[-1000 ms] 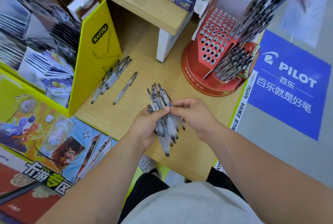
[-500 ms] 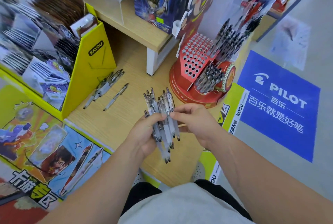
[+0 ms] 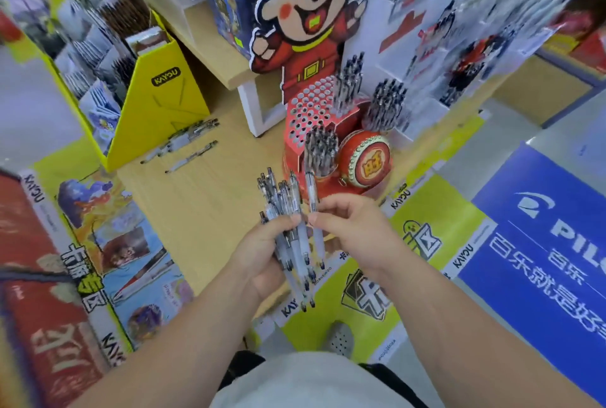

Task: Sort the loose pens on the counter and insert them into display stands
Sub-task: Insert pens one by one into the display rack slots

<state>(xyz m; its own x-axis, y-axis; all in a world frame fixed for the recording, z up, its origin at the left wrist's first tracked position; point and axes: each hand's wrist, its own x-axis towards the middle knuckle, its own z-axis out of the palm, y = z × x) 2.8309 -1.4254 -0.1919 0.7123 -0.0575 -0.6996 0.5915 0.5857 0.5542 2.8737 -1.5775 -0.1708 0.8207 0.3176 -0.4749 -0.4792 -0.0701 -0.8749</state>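
My left hand grips a bundle of several clear pens, tips pointing down toward me. Just to its right, my right hand pinches one single pen a little apart from the bundle. Both hands hover over the front of the wooden counter. Straight ahead stands the red display stand with a grid of holes; clusters of dark-capped pens fill parts of it. Several loose pens lie on the counter at the left, beside the yellow box.
A yellow KAYOU card box stands at the left. A cartoon cut-out figure rises behind the red stand, and a red drum ornament sits at its front. White pen displays are at the right, a blue PILOT floor sign below.
The view has tilted up, bringing the display stand closer. My right hand has drawn one pen out of the bundle to the right; my left hand still holds the rest.
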